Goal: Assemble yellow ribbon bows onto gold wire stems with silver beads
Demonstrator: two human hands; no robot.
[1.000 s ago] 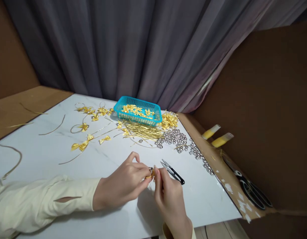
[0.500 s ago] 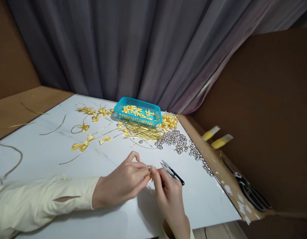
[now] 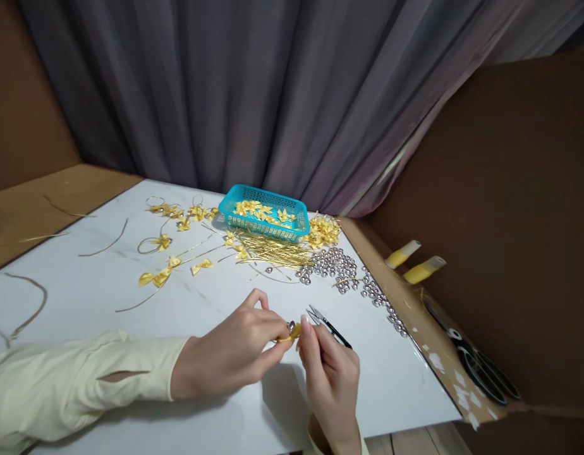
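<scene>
My left hand [image 3: 235, 351] pinches a small yellow ribbon bow with a silver bead [image 3: 292, 329] between thumb and fingers, just above the white table [image 3: 131, 297]. Fingertip to fingertip with it, my right hand [image 3: 330, 374] grips the same bow from the right. Black thread snips [image 3: 328, 325] lie on the table right behind my right fingers.
At the back stands a turquoise basket [image 3: 263, 218] of yellow bows, with gold wires [image 3: 273, 251], silver beads [image 3: 339, 265] and loose bows [image 3: 159, 275] in front. Glue tubes [image 3: 418, 272] and black scissors [image 3: 481, 366] lie on the brown board at right.
The bow has turned slightly between my fingertips and my right hand shifted a little right and down. The view drifted slightly.
</scene>
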